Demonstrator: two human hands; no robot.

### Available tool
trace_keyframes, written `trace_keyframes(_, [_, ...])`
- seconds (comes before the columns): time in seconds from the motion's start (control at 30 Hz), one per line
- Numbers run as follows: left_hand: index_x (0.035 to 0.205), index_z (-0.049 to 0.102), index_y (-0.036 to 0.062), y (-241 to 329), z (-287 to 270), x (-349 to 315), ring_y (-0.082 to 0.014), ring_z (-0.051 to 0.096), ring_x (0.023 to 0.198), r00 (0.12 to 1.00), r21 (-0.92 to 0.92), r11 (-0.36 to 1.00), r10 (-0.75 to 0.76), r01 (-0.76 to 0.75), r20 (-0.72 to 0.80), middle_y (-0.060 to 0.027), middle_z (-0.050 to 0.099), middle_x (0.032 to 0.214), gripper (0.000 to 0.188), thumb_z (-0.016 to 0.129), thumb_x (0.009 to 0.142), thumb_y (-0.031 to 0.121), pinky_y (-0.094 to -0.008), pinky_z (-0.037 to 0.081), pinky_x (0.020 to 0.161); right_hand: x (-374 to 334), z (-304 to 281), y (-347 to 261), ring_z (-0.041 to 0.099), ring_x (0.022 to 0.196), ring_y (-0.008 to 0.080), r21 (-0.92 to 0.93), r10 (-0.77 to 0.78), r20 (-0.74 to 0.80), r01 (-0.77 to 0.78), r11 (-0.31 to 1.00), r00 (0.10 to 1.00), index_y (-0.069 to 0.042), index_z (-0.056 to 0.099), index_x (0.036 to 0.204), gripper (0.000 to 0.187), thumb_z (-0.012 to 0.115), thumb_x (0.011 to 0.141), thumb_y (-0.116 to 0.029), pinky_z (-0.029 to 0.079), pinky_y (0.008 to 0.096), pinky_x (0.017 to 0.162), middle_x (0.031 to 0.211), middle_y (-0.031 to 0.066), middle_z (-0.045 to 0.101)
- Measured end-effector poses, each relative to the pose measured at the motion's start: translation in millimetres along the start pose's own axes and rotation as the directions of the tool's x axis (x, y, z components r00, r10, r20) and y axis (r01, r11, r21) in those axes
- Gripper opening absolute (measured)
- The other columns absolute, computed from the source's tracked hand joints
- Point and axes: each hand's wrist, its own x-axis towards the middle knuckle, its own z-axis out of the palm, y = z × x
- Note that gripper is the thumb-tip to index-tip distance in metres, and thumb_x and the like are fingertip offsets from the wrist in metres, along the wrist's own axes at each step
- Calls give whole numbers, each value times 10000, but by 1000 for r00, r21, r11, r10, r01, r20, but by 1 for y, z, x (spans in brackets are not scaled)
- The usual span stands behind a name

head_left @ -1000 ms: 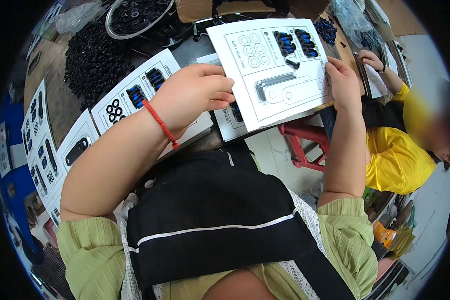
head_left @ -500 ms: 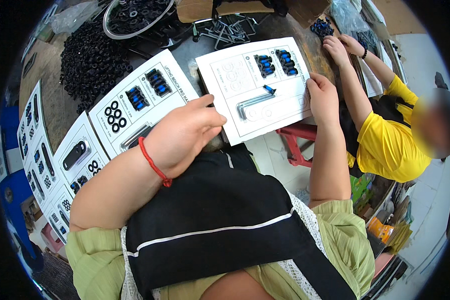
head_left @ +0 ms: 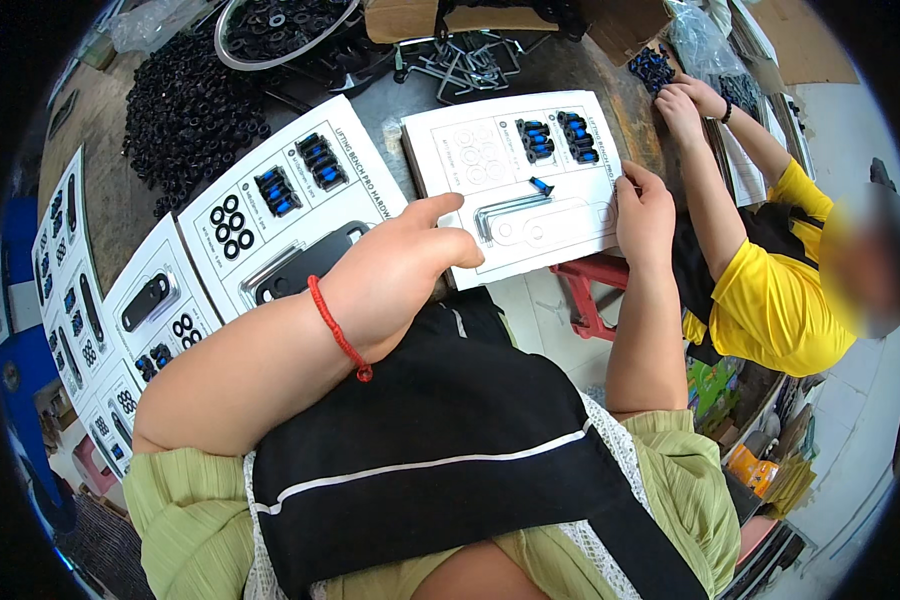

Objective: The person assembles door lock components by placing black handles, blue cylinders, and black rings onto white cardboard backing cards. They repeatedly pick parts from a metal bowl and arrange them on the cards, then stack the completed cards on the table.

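Note:
A white hardware card [head_left: 570,240] lies in front of me on top of a stack of similar cards. Sealed on it are black bolts with blue bands [head_left: 577,137] and bent silver hex keys [head_left: 510,210]; one loose-looking blue-banded bolt [head_left: 541,186] rests over the keys. My right hand [head_left: 645,215] pinches the card's right edge. Over its left edge reaches my left hand [head_left: 400,255], thumb and forefinger spread apart, the other fingers hidden. Under that forearm lies a second card [head_left: 280,162] with black rings, bolts and a black plate.
More filled cards [head_left: 175,265] overlap at the left. Behind them are a heap of small black parts [head_left: 185,125], a metal bowl [head_left: 222,45], loose hex keys [head_left: 465,65] and a cardboard box [head_left: 400,20]. At right, a person in yellow [head_left: 780,310] handles bolts [head_left: 653,68]. A red stool [head_left: 585,300] stands below.
My left hand has moved right, its thumb and forefinger now over the card's left part. My right hand stays at the right edge, its fingers slightly shifted.

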Motion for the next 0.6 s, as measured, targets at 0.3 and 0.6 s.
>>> trace_keyframes(0.3, [1457,183,-109,0,7,-12,-326,254,1418,994,143,989,49,-35,-94,-275,264,1502,744,520,821,82,-391,171,1168,-3,0,-8,604,981,372,-33,-43,4,43,999,999,11,657,1096,279,540,876,-115,470,399,889,1040,235,621])
trace_keyframes(0.6, [1199,572,-29,-14,2,-15,-368,460,1260,859,869,160,310,-468,406,-224,480,1355,471,694,796,184,-409,392,1039,-4,2,-7,596,996,379,-71,-82,-12,81,994,997,25,650,1101,287,537,881,-121,465,401,900,1056,238,620])
